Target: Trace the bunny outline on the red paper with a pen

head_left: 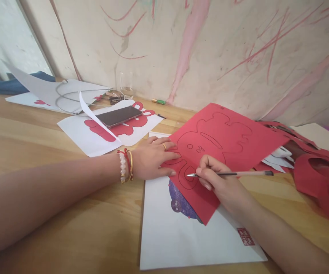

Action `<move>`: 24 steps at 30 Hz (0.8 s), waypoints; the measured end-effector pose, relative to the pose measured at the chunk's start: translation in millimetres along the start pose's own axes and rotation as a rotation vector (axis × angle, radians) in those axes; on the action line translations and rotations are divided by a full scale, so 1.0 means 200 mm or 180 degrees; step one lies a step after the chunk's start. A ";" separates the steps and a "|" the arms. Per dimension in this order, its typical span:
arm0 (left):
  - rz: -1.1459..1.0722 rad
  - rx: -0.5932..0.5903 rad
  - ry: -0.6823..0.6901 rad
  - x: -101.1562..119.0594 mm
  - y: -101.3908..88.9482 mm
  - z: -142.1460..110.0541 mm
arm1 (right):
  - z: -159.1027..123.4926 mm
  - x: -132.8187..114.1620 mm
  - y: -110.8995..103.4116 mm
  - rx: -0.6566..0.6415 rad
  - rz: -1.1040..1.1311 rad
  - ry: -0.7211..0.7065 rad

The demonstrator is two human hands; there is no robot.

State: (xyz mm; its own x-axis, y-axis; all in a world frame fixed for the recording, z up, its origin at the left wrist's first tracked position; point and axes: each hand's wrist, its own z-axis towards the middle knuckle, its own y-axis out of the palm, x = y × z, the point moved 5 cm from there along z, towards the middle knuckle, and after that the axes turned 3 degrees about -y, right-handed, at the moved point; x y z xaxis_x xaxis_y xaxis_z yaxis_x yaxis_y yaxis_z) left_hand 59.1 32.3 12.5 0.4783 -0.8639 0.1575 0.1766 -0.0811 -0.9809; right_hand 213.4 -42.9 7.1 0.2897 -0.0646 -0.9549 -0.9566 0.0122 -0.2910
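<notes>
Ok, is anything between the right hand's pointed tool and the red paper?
Nothing visible: the pointed tool, held in the right hand, has its tip over the red paper. The left hand rests on its edge.

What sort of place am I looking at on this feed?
Most likely a paper-cutting craft workspace. A wooden table holds a red paper sheet with a drawn animal outline, curling cut red paper scraps, and a white sheet bearing a red design.

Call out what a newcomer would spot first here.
The red paper sheet with a cartoon outline drawn on it dominates the centre, pressed flat by the left hand, while the right hand holds a slim metal-tipped tool over it. Behind it, a smartphone lies on white paper, and red paper offcuts pile up at the right.
</notes>
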 end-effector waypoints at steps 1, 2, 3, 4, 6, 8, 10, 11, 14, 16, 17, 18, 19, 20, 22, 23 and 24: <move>0.0011 0.0056 -0.0031 -0.01 -0.01 0.00 | -0.01 0.00 0.00 -0.0015 0.0025 0.0041; -0.0016 0.0096 -0.0061 -0.01 -0.01 0.00 | -0.02 -0.01 0.00 -0.0055 0.0038 0.0076; -0.0071 0.0117 -0.0089 -0.01 -0.01 0.00 | -0.03 -0.01 0.01 -0.0127 0.0039 0.0103; -0.0153 0.0126 -0.0107 -0.01 -0.01 0.01 | -0.03 -0.01 0.02 -0.0202 0.0024 0.0126; -0.0373 0.0109 -0.0104 0.00 0.00 0.01 | -0.04 -0.02 0.03 -0.0223 -0.0094 0.0126; -0.0588 0.0091 -0.0059 0.01 0.01 0.01 | -0.04 -0.03 0.03 -0.0068 -0.0313 0.0027; -0.0713 0.0100 -0.0021 0.02 0.01 0.01 | -0.03 -0.03 0.03 0.0041 -0.0516 -0.0110; -0.0744 0.0102 -0.0026 0.02 0.02 0.01 | -0.02 -0.03 0.04 0.0000 -0.0576 -0.0152; -0.0820 0.0107 -0.0092 0.02 0.02 0.00 | 0.00 -0.01 0.06 -0.0166 -0.0632 -0.0163; -0.0871 0.0137 -0.0121 0.01 0.03 0.00 | 0.01 0.00 0.06 -0.0196 -0.0662 -0.0137; -0.0889 0.0169 -0.0120 0.01 0.03 0.00 | 0.01 0.00 0.06 -0.0199 -0.0692 -0.0132; -0.0904 0.0210 -0.0110 0.01 0.03 0.00 | 0.01 0.01 0.06 -0.0200 -0.0733 -0.0136; -0.0914 0.0251 -0.0095 0.02 0.03 0.00 | 0.01 0.01 0.06 -0.0200 -0.0780 -0.0148; -0.0920 0.0284 -0.0080 0.02 0.03 0.00 | 0.01 0.01 0.07 -0.0193 -0.0829 -0.0165; -0.0924 0.0325 -0.0072 0.02 0.03 0.01 | 0.01 0.02 0.07 -0.0166 -0.0897 -0.0184; -0.0927 0.0333 -0.0077 0.02 0.03 0.01 | 0.01 0.03 0.07 -0.0161 -0.0907 -0.0183; -0.0934 0.0334 -0.0086 0.02 0.03 0.01 | 0.01 0.03 0.06 -0.0162 -0.0902 -0.0184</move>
State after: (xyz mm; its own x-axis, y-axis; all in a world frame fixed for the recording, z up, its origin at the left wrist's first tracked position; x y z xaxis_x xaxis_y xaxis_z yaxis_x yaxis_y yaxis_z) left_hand 64.0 28.8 7.2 0.4163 -0.7975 0.4366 0.3978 -0.2720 -0.8762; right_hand 202.9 -41.0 -2.8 0.5454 -0.0012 -0.8382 -0.8372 -0.0484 -0.5447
